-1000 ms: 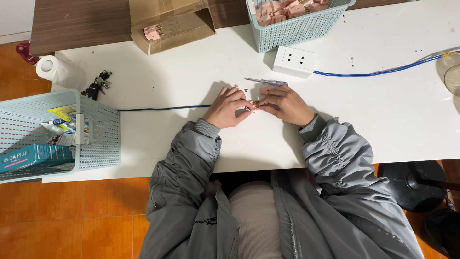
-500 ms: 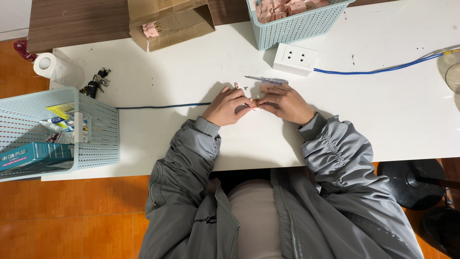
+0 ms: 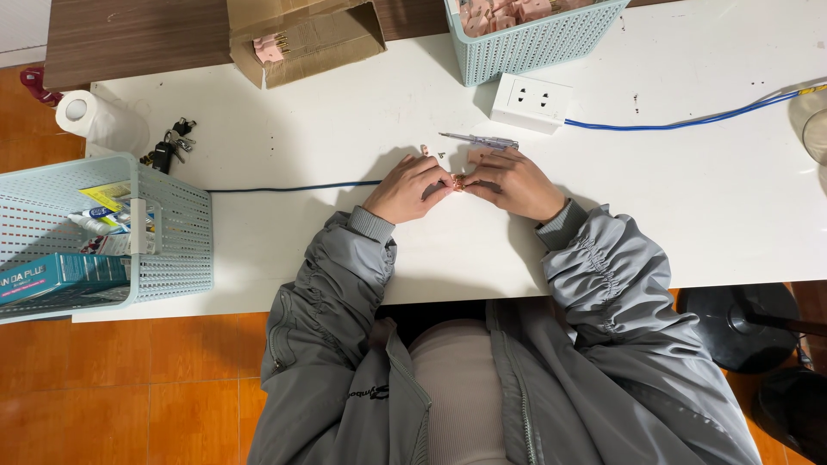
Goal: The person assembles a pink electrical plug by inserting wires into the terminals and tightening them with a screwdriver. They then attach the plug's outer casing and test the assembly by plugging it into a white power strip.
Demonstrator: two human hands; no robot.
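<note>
A wide white table (image 3: 689, 215) fills the view, smooth and matte. A pale blue lattice basket (image 3: 172, 232) sits at its left edge, another basket (image 3: 534, 47) at the far side by an open cardboard box (image 3: 319, 43). A white socket block (image 3: 531, 102) trails a blue cable (image 3: 689, 123). Centre, the left hand (image 3: 403, 189) and right hand (image 3: 514, 183) meet fingertip to fingertip, both pinched closed on a tiny pinkish part (image 3: 460, 182) between them, equally near each. Its long axis cannot be made out. A thin screwdriver (image 3: 478, 139) lies just beyond the right hand.

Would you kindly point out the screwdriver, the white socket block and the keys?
screwdriver (image 3: 479, 139), head view, on its shaft.
white socket block (image 3: 531, 102), head view, on its top face.
keys (image 3: 166, 151), head view, on the dark fob.
</note>
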